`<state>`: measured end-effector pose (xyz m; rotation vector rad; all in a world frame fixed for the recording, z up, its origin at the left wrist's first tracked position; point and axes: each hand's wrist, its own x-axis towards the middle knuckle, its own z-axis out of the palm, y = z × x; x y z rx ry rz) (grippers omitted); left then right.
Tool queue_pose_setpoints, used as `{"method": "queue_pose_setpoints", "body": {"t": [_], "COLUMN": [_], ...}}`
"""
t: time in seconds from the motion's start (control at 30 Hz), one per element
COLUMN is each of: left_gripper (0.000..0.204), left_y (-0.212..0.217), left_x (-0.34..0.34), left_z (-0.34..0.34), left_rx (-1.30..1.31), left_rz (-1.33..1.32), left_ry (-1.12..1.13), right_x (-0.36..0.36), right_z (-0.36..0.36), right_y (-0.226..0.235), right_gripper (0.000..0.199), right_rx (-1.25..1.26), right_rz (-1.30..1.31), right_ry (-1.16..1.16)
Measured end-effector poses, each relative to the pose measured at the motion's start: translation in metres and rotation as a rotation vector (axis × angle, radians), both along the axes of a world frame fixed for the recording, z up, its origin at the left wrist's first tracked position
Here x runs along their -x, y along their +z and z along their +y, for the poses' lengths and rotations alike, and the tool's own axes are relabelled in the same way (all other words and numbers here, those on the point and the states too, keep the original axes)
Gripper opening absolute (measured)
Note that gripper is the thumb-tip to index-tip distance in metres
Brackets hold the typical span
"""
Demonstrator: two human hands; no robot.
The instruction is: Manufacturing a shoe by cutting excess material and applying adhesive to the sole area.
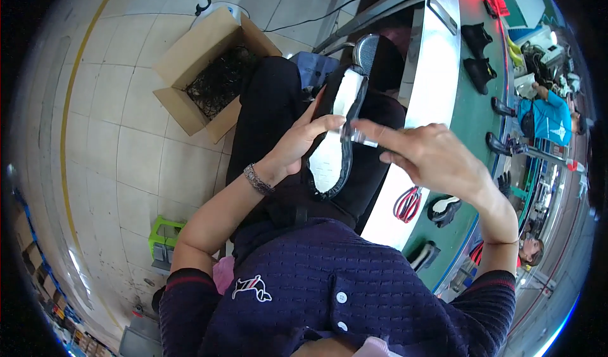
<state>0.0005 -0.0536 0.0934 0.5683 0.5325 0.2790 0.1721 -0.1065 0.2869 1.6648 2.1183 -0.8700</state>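
A black shoe upper (328, 160) is held sole side up over my lap, its white bottom facing me and black material gathered round the edge. My left hand (301, 136) grips it from the left side, with the thumb lying across the white bottom. My right hand (437, 157) is closed round a small shiny tool (362, 136), smeared by motion. The tool's tip meets the middle of the shoe bottom, close to my left thumb. What kind of tool it is cannot be made out.
On my left stands an open cardboard box (190, 59) with dark scraps. To my right, a white ledge (405, 167) holds a red and black cord coil (407, 205). Beyond it, a green belt (472, 116) carries several black shoes. A green stool (166, 230) stands left; other people work across the belt.
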Motion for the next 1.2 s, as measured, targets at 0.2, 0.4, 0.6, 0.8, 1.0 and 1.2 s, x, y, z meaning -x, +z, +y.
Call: {"method": "queue_pose_setpoints", "body": {"t": [0.2, 0.4, 0.6, 0.8, 1.0, 1.2], "left_gripper": [0.088, 0.089, 0.092, 0.100, 0.108, 0.105], "left_y": [0.003, 0.004, 0.001, 0.006, 0.012, 0.003], "left_x": [-0.004, 0.003, 0.009, 0.007, 0.012, 0.018], "left_z": [0.006, 0.012, 0.018, 0.022, 0.027, 0.026], "left_rx": [-0.016, -0.007, 0.030, 0.015, 0.059, 0.068], "left_rz": [-0.057, -0.046, -0.023, -0.026, -0.055, -0.005], "left_ry": [-0.059, -0.129, -0.169, -0.199, -0.273, -0.280], "right_x": [-0.037, -0.028, -0.019, -0.018, -0.013, 0.008], "right_z": [0.018, 0.004, 0.011, -0.008, -0.017, -0.002], "right_y": [-0.067, -0.062, -0.062, -0.080, -0.077, -0.050], "right_gripper": [0.064, 0.065, 0.062, 0.062, 0.062, 0.064], "right_rx": [-0.221, -0.412, -0.278, -0.325, -0.409, -0.126], "right_rz": [-0.182, 0.062, -0.031, 0.005, 0.254, -0.043], "right_ry": [-0.027, -0.093, -0.079, -0.066, -0.215, -0.067]}}
